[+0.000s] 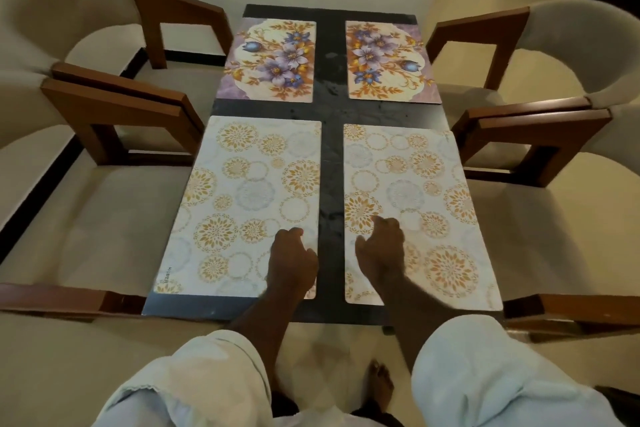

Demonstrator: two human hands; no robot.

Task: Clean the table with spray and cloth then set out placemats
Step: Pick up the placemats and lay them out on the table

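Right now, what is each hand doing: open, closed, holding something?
Left hand: curled at near-left placemat edge; grip cannot be told.
Right hand: open, holds nothing.

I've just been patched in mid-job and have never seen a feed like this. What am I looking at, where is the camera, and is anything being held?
There is no machine here. A person is working with bare hands, and the single picture comes from a camera worn on their head, looking down. The dark table carries four mats: the far left floral placemat, the far right floral placemat, the near left placemat and the near right placemat, the near two patterned with circles. The left hand is over the near left placemat's inner edge with its fingers curled; whether it has a grip on the mat is unclear. The right hand rests open on the near right placemat.
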